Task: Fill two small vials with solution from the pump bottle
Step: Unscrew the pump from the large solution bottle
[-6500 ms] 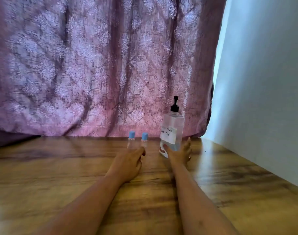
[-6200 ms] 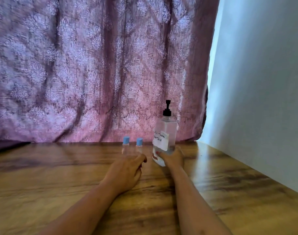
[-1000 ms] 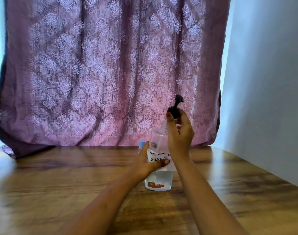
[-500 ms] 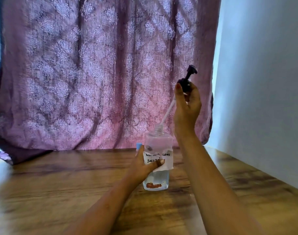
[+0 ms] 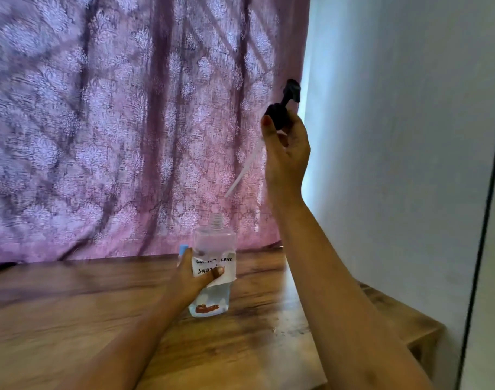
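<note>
L hand (image 5: 192,280) wraps round the clear bottle (image 5: 215,246), which stands on the wood tabletop (image 5: 71,319) w/ its neck open. R hand (image 5: 285,147) pinches the black pump top (image 5: 282,108) up high. Its thin tube (image 5: 243,173) hangs above the bottle, not touching. A blue vial cap (image 5: 183,249) peeks out just behind L hand. Purple curtain (image 5: 114,122) at back.

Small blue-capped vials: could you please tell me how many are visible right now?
1. The top of a blue-capped clear vial peeks out just behind the left hand, left of the clear plastic bottle it holds. Another may be hidden behind them.
</note>
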Tool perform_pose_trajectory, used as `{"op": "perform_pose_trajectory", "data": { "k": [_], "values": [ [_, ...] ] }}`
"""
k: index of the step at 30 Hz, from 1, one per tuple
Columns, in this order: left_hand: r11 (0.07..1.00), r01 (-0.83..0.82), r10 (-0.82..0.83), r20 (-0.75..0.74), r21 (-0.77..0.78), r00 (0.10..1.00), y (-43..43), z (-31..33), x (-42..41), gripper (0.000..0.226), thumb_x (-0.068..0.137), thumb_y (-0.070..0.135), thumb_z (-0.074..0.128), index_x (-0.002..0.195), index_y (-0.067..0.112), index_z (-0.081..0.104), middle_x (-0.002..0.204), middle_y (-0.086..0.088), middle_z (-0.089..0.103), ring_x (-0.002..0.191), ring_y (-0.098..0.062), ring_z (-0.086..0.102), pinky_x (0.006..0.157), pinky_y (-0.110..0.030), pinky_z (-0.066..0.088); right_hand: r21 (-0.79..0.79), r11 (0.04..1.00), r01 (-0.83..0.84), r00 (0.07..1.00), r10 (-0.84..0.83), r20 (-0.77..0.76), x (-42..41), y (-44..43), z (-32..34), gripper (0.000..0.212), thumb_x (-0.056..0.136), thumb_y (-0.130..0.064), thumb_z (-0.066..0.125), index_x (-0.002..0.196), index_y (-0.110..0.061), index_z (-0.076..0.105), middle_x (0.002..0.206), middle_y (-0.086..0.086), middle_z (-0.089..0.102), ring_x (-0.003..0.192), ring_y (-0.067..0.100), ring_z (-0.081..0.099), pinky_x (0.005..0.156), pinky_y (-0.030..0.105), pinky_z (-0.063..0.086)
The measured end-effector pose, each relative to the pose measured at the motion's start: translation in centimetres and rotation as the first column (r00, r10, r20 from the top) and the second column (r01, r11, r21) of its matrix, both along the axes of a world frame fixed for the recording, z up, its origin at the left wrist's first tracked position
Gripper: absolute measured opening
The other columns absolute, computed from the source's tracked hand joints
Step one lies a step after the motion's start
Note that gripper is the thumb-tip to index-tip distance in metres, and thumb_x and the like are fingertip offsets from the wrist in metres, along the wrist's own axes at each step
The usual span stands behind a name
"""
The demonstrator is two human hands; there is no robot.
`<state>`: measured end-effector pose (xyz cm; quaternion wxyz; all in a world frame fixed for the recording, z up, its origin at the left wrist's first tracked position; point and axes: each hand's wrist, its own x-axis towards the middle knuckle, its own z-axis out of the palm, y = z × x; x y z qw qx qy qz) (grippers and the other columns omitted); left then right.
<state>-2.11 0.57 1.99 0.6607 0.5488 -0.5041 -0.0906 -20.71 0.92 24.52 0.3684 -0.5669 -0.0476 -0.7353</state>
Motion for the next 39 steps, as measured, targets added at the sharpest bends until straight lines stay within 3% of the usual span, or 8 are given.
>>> {"op": "perform_pose_trajectory", "data": {
  "k": [7, 13, 18, 22, 25, 28, 34, 39],
  "values": [
    [0.998, -0.069, 0.069, 0.004, 0.005, 0.998, -0.2, -0.2, 0.1, 0.061, 0.045, 0.070, 0.079, 0.091, 0.054, 0.043, 0.090, 0.011, 0.072, 0.078, -0.004, 0.070, 0.062, -0.026, 0.055, -0.135, 0.978, 0.159, 0.982, -0.170, -0.077, -1.5, -0.4, -0.4, 0.034, 0.087, -0.019, 0.067, 0.118, -0.015, 0.055, 0.116, 0.005, 0.064, 0.102, 0.019, 0.059, 0.083, 0.015, 0.045],
    [0.997, -0.070, 0.070, 0.001, 0.028, 0.998, 0.2, -0.1, -0.2, 0.053, 0.059, 0.047, 0.083, 0.095, 0.048, 0.045, 0.094, 0.003, 0.071, 0.081, -0.013, 0.070, 0.068, -0.038, 0.057, -0.237, 0.927, 0.290, 0.915, -0.341, -0.215, -1.0, -3.9, -4.2, 0.033, 0.081, -0.004, 0.070, 0.106, -0.020, 0.056, 0.106, 0.000, 0.065, 0.104, 0.022, 0.058, 0.095, 0.044, 0.047],
    [0.995, -0.065, 0.060, 0.057, 0.074, 0.997, 0.5, 0.1, 0.1, 0.037, 0.085, 0.007, 0.064, 0.100, 0.033, 0.042, 0.101, -0.005, 0.066, 0.092, -0.024, 0.066, 0.082, -0.053, 0.054, -0.150, 0.956, 0.253, 0.879, -0.292, -0.377, 0.6, -7.7, -10.8, 0.034, 0.077, 0.003, 0.072, 0.100, -0.018, 0.058, 0.096, -0.003, 0.065, 0.097, 0.010, 0.061, 0.084, 0.022, 0.047],
    [0.993, -0.070, 0.060, 0.098, 0.093, 0.993, 0.5, 0.3, 0.0, 0.035, 0.087, 0.008, 0.062, 0.108, 0.025, 0.040, 0.104, -0.007, 0.064, 0.095, -0.025, 0.065, 0.082, -0.048, 0.054, -0.108, 0.943, 0.316, 0.766, -0.321, -0.557, 1.6, -11.3, -16.6, 0.037, 0.077, 0.008, 0.065, 0.102, -0.019, 0.059, 0.097, 0.002, 0.065, 0.093, 0.020, 0.063, 0.079, 0.030, 0.053],
    [0.993, -0.080, 0.070, 0.114, 0.089, 0.991, 0.4, 0.1, 0.0, 0.033, 0.086, 0.012, 0.065, 0.105, 0.026, 0.041, 0.104, -0.004, 0.065, 0.094, -0.019, 0.066, 0.079, -0.042, 0.056, -0.155, 0.942, 0.297, 0.665, -0.321, -0.674, 2.2, -12.7, -19.3, 0.049, 0.075, 0.012, 0.051, 0.099, -0.030, 0.056, 0.092, 0.000, 0.065, 0.083, 0.015, 0.063, 0.068, 0.019, 0.049],
    [0.992, -0.095, 0.085, 0.123, 0.078, 0.989, 0.3, 0.0, 0.1, 0.033, 0.084, 0.018, 0.069, 0.103, 0.027, 0.043, 0.101, 0.004, 0.066, 0.090, -0.011, 0.066, 0.072, -0.028, 0.055, -0.233, 0.935, 0.267, 0.506, -0.341, -0.792, 2.8, -13.7, -21.5, 0.042, 0.078, 0.006, 0.053, 0.104, -0.027, 0.057, 0.089, -0.001, 0.065, 0.076, 0.017, 0.062, 0.064, 0.032, 0.053],
    [0.989, -0.127, 0.115, 0.145, 0.079, 0.983, 0.1, -0.3, 0.2, 0.042, 0.080, 0.031, 0.072, 0.112, 0.023, 0.045, 0.106, 0.004, 0.067, 0.094, -0.012, 0.065, 0.079, -0.037, 0.056, -0.241, 0.957, 0.162, 0.267, -0.278, -0.923, 2.6, -14.5, -23.9, 0.034, 0.070, -0.005, 0.064, 0.093, -0.030, 0.061, 0.096, -0.003, 0.066, 0.087, 0.016, 0.062, 0.075, 0.033, 0.055],
    [0.979, -0.181, 0.164, 0.167, 0.091, 0.972, -0.1, -0.3, 0.2, 0.049, 0.078, 0.040, 0.072, 0.116, 0.027, 0.042, 0.109, 0.003, 0.065, 0.094, -0.014, 0.063, 0.080, -0.040, 0.056, -0.180, 0.961, 0.211, 0.247, -0.231, -0.941, 2.6, -14.8, -24.2, 0.044, 0.073, 0.010, 0.052, 0.081, -0.032, 0.063, 0.097, 0.001, 0.066, 0.092, 0.019, 0.060, 0.082, 0.031, 0.053]
  ]
}}
